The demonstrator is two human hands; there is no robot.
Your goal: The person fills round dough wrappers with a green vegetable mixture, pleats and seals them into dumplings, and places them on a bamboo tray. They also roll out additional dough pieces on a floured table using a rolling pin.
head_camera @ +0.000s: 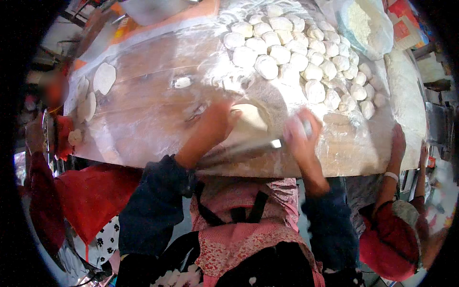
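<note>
My left hand is at the left edge of a flat round of dough, its thumb and fingers closed on that edge. The round lies on a floured wooden board. To its right is my right hand, blurred, with curled fingers. Something pale shows between its thumb and fingers, too smeared to identify. A blurred pale stick, perhaps a rolling pin, slants across the board's near side, its bright end close to my right hand. Beyond the hands, many floured dough balls sit in a cluster.
A small dough piece lies left of centre. Flattened rounds are at the board's left side. A plastic bag of flour stands far right, beside a long dough mass. Another person's hand rests near that mass; a red-clothed person is at left.
</note>
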